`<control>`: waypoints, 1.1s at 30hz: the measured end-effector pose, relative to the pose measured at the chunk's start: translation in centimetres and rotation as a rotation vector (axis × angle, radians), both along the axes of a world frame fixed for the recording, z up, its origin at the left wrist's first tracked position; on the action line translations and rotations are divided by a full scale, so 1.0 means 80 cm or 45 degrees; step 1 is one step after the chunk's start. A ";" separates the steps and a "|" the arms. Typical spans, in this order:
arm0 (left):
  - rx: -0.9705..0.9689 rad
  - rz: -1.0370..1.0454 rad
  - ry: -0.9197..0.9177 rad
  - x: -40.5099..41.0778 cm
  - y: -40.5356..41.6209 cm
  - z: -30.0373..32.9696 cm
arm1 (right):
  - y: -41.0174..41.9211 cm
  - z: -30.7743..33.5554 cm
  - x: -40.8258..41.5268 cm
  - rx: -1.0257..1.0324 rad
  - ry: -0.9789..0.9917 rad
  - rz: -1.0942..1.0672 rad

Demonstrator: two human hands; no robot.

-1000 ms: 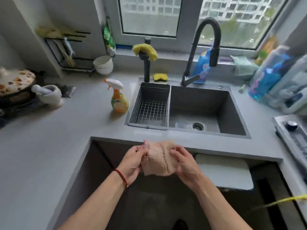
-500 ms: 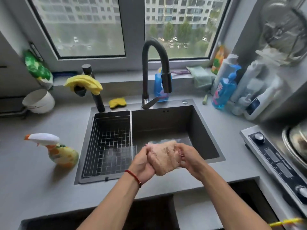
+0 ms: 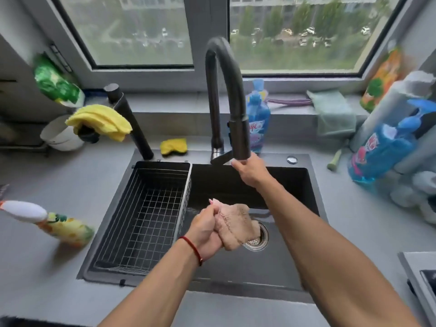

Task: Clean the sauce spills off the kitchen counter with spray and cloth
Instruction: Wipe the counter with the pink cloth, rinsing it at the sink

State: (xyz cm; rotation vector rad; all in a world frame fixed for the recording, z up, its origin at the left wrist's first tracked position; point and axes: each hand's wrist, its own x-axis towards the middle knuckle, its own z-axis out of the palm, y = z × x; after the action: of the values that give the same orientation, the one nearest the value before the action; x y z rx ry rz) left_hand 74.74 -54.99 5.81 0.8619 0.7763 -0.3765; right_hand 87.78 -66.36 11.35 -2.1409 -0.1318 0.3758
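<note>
Fingers, left hand (image 3: 207,228): curled tight round the bunched cloth (image 3: 237,226), holding it above the sink (image 3: 292,274) basin beside the drain (image 3: 258,237).
Fingers, right hand (image 3: 250,171): at the lower end of the black tap (image 3: 224,90) spout; whether they close round it cannot be told.
Change from half a second ago: both hands then wrung the cloth together; the right hand has since left it and risen to the tap, and the view has moved closer to the sink.
Wire basket (image 3: 146,215): sits in the sink's left part.
Spray bottle (image 3: 50,223): stands on the grey counter (image 3: 42,267) left of the sink, white head, yellow-green label.
Yellow sponge (image 3: 173,146): lies behind the sink rim.
Blue bottles (image 3: 258,119): one behind the tap, another at far right; label writing too blurred to read.
</note>
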 end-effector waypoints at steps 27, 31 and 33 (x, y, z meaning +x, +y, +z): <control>0.203 -0.342 0.200 0.046 -0.053 -0.107 | -0.127 -0.215 -0.078 0.541 0.803 -0.516; 0.209 -0.345 0.185 0.048 -0.056 -0.116 | -0.137 -0.195 -0.075 0.468 0.578 -0.496; 0.145 -0.327 0.191 0.050 -0.056 -0.118 | -0.140 -0.188 -0.073 0.462 0.520 -0.480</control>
State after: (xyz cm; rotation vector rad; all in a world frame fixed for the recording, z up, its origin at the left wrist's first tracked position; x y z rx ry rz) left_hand 78.72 -59.46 -3.60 1.0530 0.8337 -0.6346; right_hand 81.97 -77.52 -3.71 -1.6476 0.4036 0.5122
